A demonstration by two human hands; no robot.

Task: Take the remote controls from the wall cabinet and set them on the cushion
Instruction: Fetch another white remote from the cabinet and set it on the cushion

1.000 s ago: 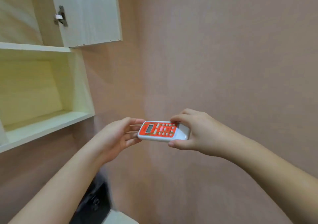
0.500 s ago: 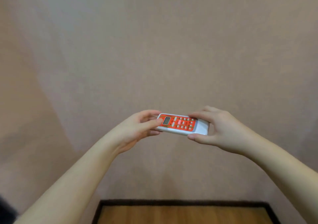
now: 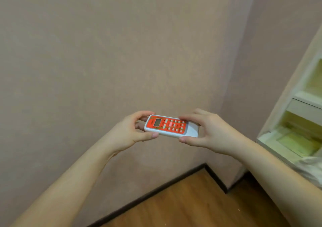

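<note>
Orange-faced remote control (image 3: 171, 126) sits level between your left hand (image 3: 129, 132) and right hand (image 3: 209, 132), each closed on one end, out in front of the wall. Keep both pinches firm; no cushion shows.

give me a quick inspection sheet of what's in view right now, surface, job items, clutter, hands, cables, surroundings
surface: wooden floor with a dark skirting strip along the wall; no cushion in view
job's things: one remote control, white body with an orange button face and small screen, held in the air face up, roughly level
clutter: nothing seen
grippers: left hand in a grip on the screen end of the remote; right hand in a grip on the plain white end, thumb below, fingers on top
cables: nothing seen
surroundings: plain pinkish wall meeting in a corner; pale shelf unit at the right edge, its contents too blurred to tell
</note>
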